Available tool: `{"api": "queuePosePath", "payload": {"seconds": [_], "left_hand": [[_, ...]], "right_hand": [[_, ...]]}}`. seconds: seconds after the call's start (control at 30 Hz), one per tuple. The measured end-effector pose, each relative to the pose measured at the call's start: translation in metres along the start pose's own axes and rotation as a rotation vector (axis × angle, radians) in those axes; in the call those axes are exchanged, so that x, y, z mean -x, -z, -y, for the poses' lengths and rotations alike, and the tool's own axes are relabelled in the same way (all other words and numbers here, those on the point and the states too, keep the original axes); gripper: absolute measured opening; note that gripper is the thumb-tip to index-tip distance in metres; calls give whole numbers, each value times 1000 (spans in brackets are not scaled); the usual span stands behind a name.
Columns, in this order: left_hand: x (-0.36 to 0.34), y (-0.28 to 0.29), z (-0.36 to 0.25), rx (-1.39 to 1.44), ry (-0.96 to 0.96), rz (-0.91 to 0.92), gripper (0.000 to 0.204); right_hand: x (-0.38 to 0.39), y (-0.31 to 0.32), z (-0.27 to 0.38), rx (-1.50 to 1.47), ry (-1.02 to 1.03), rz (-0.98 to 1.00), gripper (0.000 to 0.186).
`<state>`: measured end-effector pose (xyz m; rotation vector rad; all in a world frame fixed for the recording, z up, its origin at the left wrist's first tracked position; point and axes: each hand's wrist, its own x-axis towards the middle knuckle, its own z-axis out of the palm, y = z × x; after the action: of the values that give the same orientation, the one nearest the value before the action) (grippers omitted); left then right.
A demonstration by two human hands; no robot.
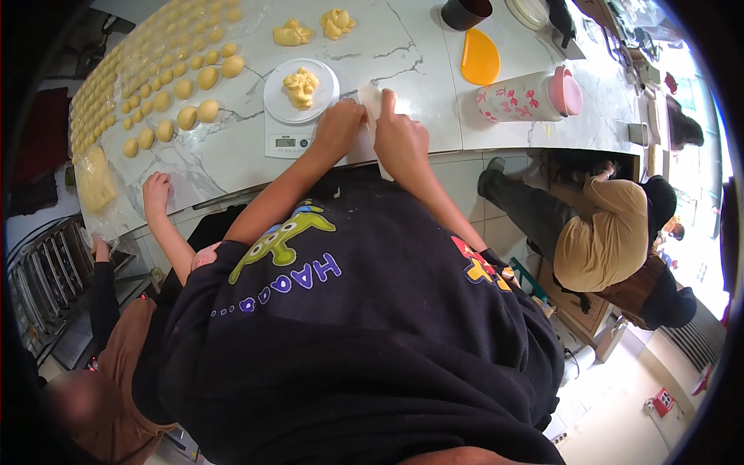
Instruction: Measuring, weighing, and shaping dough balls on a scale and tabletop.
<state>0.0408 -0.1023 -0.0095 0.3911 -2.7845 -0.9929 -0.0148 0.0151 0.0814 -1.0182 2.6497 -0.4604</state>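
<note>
My right hand [401, 139] grips a pale, flat dough scraper [370, 99], its index finger stretched along the edge. Beside it, my left hand [339, 128] is closed, its fingertips close to the scraper; what they hold, if anything, is hidden. Just left of it stands a white kitchen scale [280, 135], with a lump of yellow dough pieces [301, 87] on its round plate. Farther back lie two more yellow dough lumps, one at left [292, 32] and one at right [337, 23]. Rows of round dough balls [184, 89] cover the table's left side.
The marble-patterned table [418, 62] also bears a yellow scraper [480, 57], a dark cup [466, 12] and a white bottle with a pink lid [519, 98]. At left, another person's hand [156, 192] rests near the table edge. A person in tan [601, 232] is at right.
</note>
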Motion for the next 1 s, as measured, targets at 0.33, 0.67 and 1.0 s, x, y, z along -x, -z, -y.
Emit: {"api": "queuePosePath", "payload": {"seconds": [0.33,0.67,1.0], "left_hand": [[-10,39,-7,180,55,-107,14],[-13,106,37,-67,285,-155,21],[-17,116,42,410,199,-567,37]], "right_hand": [[-42,0,-13,-62,6,-132,42],[-20,21,-40,-185,-5,-318,49],[-13,29,-47,-185,-3,-395,49]]}}
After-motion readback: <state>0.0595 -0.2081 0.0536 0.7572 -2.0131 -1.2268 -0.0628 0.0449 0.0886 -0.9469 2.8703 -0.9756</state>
